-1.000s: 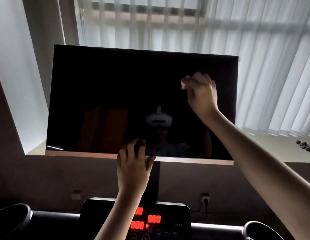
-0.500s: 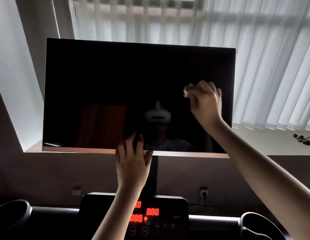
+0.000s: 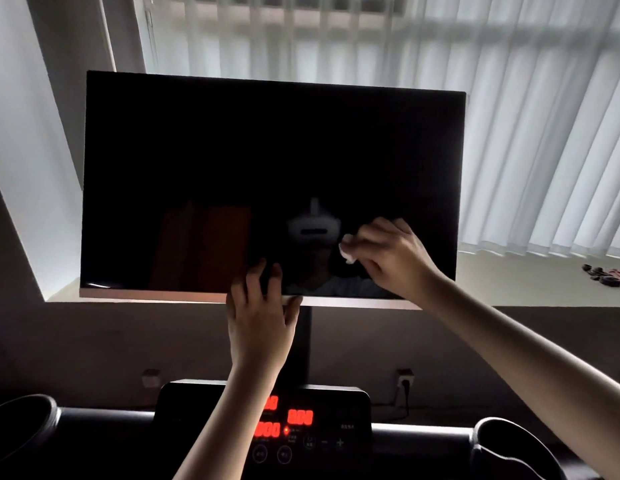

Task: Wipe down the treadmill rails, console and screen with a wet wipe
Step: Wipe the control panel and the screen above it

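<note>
A large black screen (image 3: 232, 161) stands on a post above the treadmill console (image 3: 336, 410), whose red digits glow. My right hand (image 3: 391, 254) pinches a small white wet wipe (image 3: 347, 252) and presses it on the lower right part of the screen. My left hand (image 3: 260, 313) holds the screen's bottom edge near the middle, fingers up on the glass and thumb under the pale bezel. The dark front rail (image 3: 93, 427) runs left and right of the console at the bottom.
Two round cup holders sit at the bottom left (image 3: 21, 424) and bottom right (image 3: 506, 445). White vertical blinds (image 3: 544, 133) cover the window behind. Small dark items (image 3: 603, 273) lie on the sill at the right. A wall socket with a plug (image 3: 404, 379) is below the sill.
My right hand has slid the wipe down and a little left across the screen, from the upper right to the lower right. My left hand has stayed on the bottom edge.
</note>
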